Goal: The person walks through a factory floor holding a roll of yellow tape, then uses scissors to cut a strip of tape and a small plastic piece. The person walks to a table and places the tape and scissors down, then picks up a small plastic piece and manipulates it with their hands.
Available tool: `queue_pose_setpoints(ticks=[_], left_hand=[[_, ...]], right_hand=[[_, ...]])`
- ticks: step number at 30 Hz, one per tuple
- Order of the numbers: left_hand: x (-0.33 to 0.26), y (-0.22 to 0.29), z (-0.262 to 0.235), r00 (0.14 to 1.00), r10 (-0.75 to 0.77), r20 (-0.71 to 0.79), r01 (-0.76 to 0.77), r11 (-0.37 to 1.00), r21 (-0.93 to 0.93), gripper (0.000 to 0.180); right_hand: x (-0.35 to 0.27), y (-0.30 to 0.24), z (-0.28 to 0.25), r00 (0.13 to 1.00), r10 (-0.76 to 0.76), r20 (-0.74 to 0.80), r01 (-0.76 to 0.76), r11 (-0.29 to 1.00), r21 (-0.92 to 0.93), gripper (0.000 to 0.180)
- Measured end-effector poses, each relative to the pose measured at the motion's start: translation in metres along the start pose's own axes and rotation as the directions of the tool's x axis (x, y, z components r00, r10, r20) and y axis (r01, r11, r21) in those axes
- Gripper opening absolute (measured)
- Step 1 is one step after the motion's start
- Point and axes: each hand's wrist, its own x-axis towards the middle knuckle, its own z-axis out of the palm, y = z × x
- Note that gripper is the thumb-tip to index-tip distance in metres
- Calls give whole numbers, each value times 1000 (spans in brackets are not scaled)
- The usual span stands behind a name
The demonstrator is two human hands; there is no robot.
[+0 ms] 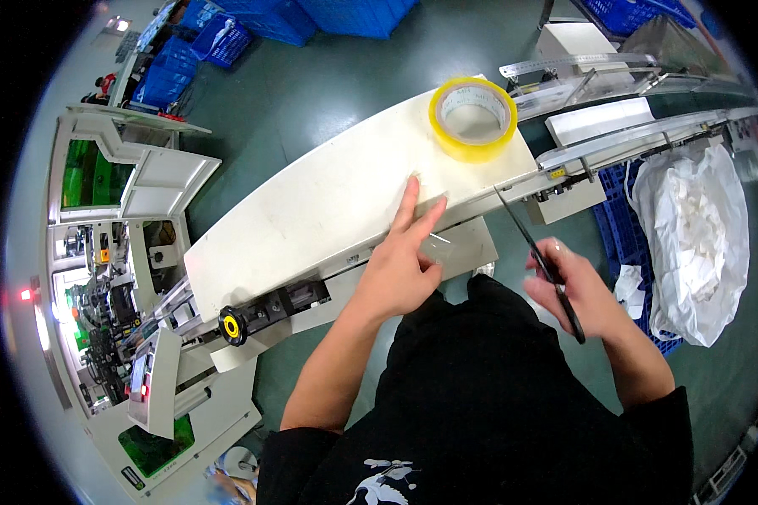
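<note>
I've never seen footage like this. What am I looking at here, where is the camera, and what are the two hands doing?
The one picture comes from a fisheye camera on a person's head, looking down, so straight edges bend near the rim. Both bare forearms belong to that person. The left hand rests with fingers stretched on a long white table and seems to pinch a small clear piece, probably tape. The right hand holds black scissors, blades pointing toward the table. A yellow tape roll sits flat on the table. To the right, a white bag hangs beside a blue crate; machines stand at the left.
</note>
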Motion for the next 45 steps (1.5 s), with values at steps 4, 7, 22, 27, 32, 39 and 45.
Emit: queue_pose_setpoints(ticks=[4,7,22,27,32,39,45], left_hand=[[-5,-6,6,999,49,-17,-52,943,-328,83],[-15,-16,24,992,59,-114,-107,870,-482,86],[-37,-17,62,898,-127,-420,-195,742,-642,72],[-41,-28,82,870,-245,-428,-254,522,-814,51],[-45,-37,71,932,-334,-139,-30,311,-950,46],[-42,-37,59,930,-367,-32,80,286,-955,41],[-39,-42,53,937,-350,-3,117,322,-940,40]], right_hand=[[23,-5,-2,1000,-11,-13,13,994,108,28],[26,7,7,999,35,25,-39,971,236,28],[15,29,14,980,66,190,-104,975,198,28],[-24,30,12,906,176,384,-227,970,90,32],[-47,40,37,838,233,494,-348,925,155,36],[-39,23,85,873,280,399,-430,827,361,39],[-31,19,107,908,274,317,-386,841,379,39]])
